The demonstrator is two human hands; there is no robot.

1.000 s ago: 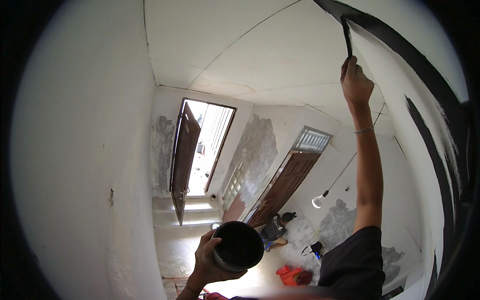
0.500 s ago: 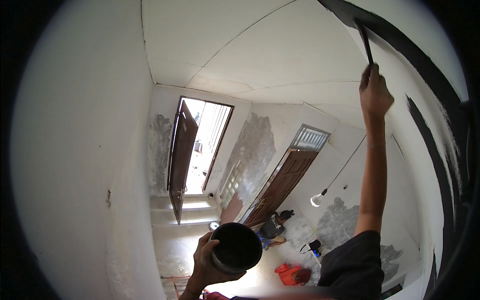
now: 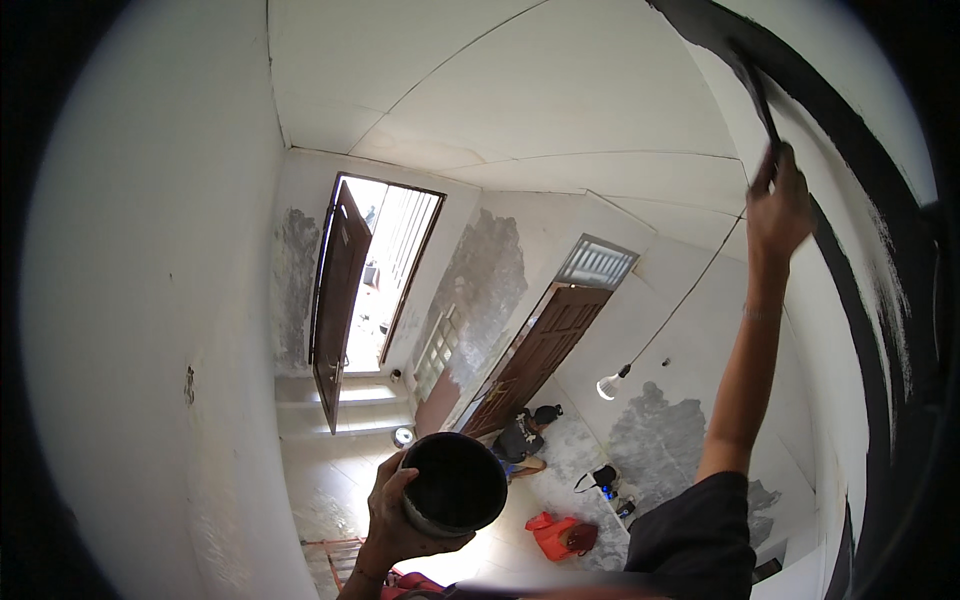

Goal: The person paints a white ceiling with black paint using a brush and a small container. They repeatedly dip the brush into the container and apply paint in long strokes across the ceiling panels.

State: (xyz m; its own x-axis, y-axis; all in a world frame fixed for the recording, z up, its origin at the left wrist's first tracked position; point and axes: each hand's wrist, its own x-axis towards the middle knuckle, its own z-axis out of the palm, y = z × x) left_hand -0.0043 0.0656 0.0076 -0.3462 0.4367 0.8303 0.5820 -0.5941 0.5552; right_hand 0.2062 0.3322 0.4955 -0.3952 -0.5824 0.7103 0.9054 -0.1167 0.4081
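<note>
My right hand point(image 3: 782, 212) is raised high at the right, its fingers closed round the handle of a dark paintbrush point(image 3: 763, 103). The bristle end rests on a wide band of black paint point(image 3: 838, 122) along the top of the white wall, close to the ceiling. Low in the middle, my left hand point(image 3: 392, 520) grips a round dark pot point(image 3: 428, 520) from its left side, thumb over the rim. The pot's mouth faces up toward me; its inside looks black, and how full it is I cannot tell.
A bare bulb point(image 3: 608, 386) hangs on a long cord. Far below, a person point(image 3: 521, 440) sits on the floor near a brown door point(image 3: 545, 345). A red bag point(image 3: 560, 537) lies nearby. Orange ladder rails point(image 3: 340, 552) show under my left arm. Another brown door point(image 3: 342, 290) stands ajar.
My right hand and the brush have moved right and slightly down along the black band. The room has shifted left in view; my left hand still holds the pot.
</note>
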